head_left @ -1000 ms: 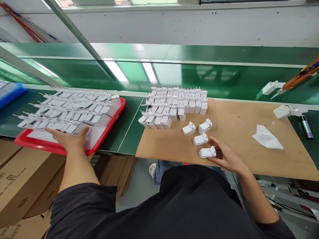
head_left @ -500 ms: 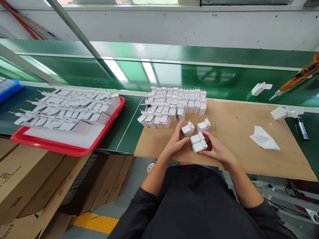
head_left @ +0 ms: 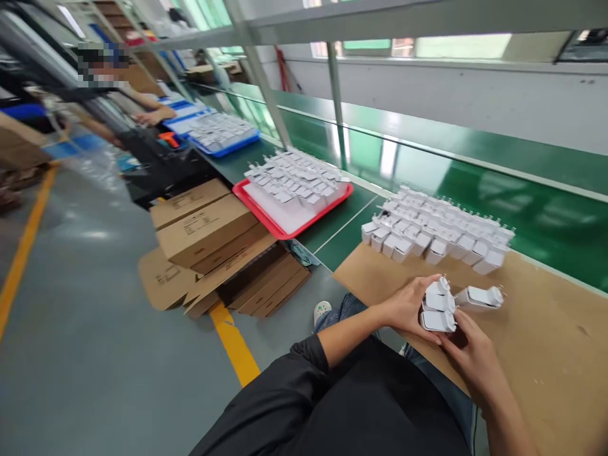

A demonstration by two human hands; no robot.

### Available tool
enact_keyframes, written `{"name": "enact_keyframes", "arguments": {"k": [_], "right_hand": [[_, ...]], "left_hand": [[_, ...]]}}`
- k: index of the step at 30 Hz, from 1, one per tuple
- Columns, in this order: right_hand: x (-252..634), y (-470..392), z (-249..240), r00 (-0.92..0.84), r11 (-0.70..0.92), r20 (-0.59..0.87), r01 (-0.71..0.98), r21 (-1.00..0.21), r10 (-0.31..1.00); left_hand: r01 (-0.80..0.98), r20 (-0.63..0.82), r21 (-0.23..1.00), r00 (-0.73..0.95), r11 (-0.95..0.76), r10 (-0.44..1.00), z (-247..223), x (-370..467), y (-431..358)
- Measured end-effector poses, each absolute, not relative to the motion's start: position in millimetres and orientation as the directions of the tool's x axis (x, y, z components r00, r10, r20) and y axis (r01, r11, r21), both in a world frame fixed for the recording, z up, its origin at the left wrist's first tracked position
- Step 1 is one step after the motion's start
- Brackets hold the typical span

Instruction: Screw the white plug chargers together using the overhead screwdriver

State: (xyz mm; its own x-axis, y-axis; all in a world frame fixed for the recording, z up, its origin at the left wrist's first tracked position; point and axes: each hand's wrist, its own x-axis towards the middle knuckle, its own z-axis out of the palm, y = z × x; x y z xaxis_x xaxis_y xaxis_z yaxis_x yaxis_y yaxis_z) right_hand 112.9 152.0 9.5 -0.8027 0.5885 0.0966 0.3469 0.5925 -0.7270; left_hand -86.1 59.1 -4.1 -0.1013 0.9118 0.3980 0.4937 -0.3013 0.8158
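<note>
Three white plug adapters point(head_left: 437, 304) stand side by side over the cardboard sheet, pressed together between my two hands. My left hand point(head_left: 409, 308) is closed on their left side, its fingers reaching around the far end. From the right, my right hand point(head_left: 476, 347) grips the near side, with its thumb and fingers against the row. Another white plug adapter point(head_left: 479, 296) lies apart, just beyond my right hand. Behind it, several rows of white plug adapters point(head_left: 434, 231) stand packed together with their pins up.
A red tray point(head_left: 280, 231) full of similar adapters sits left on the green bench. Farther along are a blue tray point(head_left: 223, 151) and another person's hand point(head_left: 154, 116). Cardboard boxes point(head_left: 209, 231) are stacked below the bench edge. A brown cardboard sheet point(head_left: 536, 342) covers the bench before me.
The view has swung left, bringing the floor and a co-worker into sight. My hands have drawn together, and a third adapter has joined the pair between them.
</note>
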Motion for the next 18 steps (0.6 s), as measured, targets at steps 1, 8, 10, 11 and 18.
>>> {"name": "enact_keyframes", "arguments": {"k": [1,8,10,11,18], "right_hand": [[106.2,151.1,10.5,-0.812,0.592,0.107,0.321,-0.739,0.574],[39.5,115.0,54.1,-0.855,0.604,0.198,0.158,-0.781,0.480],[29.0,108.8,61.2,-0.870,0.585,0.170,0.156,-0.796,0.463],[27.0,107.3,62.2,-0.879,0.571,0.144,0.163,-0.805,0.455],[42.6,111.7,52.1,-0.889,0.490,-0.005,0.257,-0.833,0.457]], "left_hand": [[0.501,0.409,0.816,-0.150,-0.288,0.900,-4.1,-87.2,56.1],[0.422,0.416,0.885,-0.522,-0.199,0.744,28.6,-153.9,-8.3],[0.405,0.376,0.907,-0.657,-0.115,0.653,39.0,-201.1,-29.0],[0.407,0.372,0.910,-0.714,-0.082,0.593,42.8,-227.8,-38.5],[0.469,0.378,0.836,-0.868,0.284,0.320,40.7,-381.2,-78.2]]}}
